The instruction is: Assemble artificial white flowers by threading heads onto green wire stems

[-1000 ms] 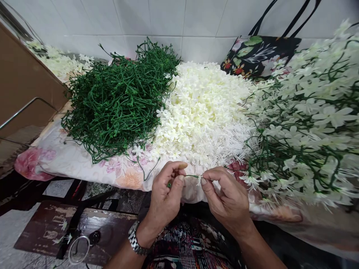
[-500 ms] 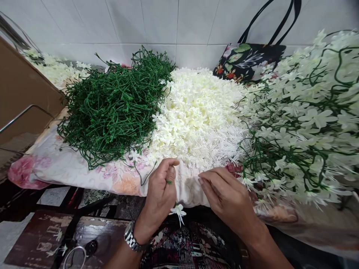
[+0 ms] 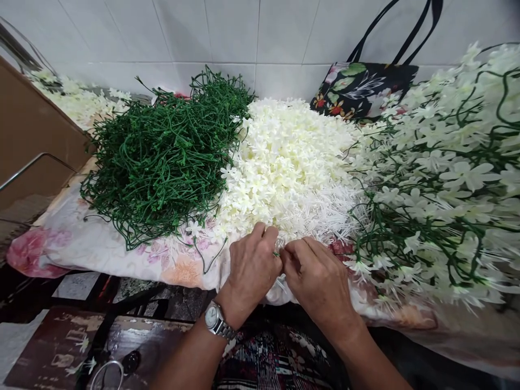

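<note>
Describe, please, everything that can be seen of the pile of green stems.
The pile of green stems is a loose, tangled heap of thin, plastic-looking strands, many ending in small branching tips. It lies on the flower-printed cloth, left of the middle of the view, with the tiled wall behind. Its right edge meets the white blossoms. Its underside is hidden. Neither the left hand nor the right hand touches it.
</note>
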Available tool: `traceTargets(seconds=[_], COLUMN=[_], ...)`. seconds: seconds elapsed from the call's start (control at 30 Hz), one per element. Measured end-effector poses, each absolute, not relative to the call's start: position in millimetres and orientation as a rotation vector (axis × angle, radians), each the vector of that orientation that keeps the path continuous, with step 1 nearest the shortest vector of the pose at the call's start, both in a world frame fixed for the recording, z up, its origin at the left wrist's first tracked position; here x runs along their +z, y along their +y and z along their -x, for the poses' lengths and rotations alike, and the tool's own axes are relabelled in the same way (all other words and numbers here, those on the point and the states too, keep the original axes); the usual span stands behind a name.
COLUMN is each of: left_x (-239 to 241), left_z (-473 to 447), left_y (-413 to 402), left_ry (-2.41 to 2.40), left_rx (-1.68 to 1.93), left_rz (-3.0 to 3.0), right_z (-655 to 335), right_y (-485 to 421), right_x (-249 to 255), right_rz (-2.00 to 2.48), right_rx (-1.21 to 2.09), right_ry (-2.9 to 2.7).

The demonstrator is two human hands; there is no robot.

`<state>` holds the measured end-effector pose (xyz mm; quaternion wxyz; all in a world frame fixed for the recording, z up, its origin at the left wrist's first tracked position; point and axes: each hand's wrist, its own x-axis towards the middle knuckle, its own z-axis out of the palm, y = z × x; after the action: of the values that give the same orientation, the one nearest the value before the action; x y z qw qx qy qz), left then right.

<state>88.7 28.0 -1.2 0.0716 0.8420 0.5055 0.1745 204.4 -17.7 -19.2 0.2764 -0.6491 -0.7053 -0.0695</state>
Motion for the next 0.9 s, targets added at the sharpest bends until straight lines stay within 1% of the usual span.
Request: traceTargets(seconds=[0.17,0.3,0.43,0.53,0.67,0.9], left_x=[-0.3,6.9,6.9,1.3,-0.5,8.4], left_z=[-76.1,-64.4,-56.3,-52.4,-49.0,-44.5], left_y=[25.6,24.8,22.5,19.6,15.2,10.0], left_ry=[1.477,1.284,1.149,1.096,1.043,1.003], left_rx=[0.766,0.978,0.999,0.983,0.999,1.020], left_rz=[-2.349,-1.974,-1.496,-1.312,-1.307,-1.638], right_z=[-203.8,-202.5,-198.8,-195.0,-190.9,-188.6], right_y=[-20.0,-24.0,-29.4,-31.2,-31.5,-34.4], right_x=[-17.3,-11.5,1.6,9.3,13.1,10.5], right_rz=[1.661,1.576,1.466,1.410,1.357,1.361], right_rx=[-0.094,0.034,0.223,0.288,0.302,0.218], right_ry=[-1.807,-1.768,-1.760,-1.793,-1.843,-1.927])
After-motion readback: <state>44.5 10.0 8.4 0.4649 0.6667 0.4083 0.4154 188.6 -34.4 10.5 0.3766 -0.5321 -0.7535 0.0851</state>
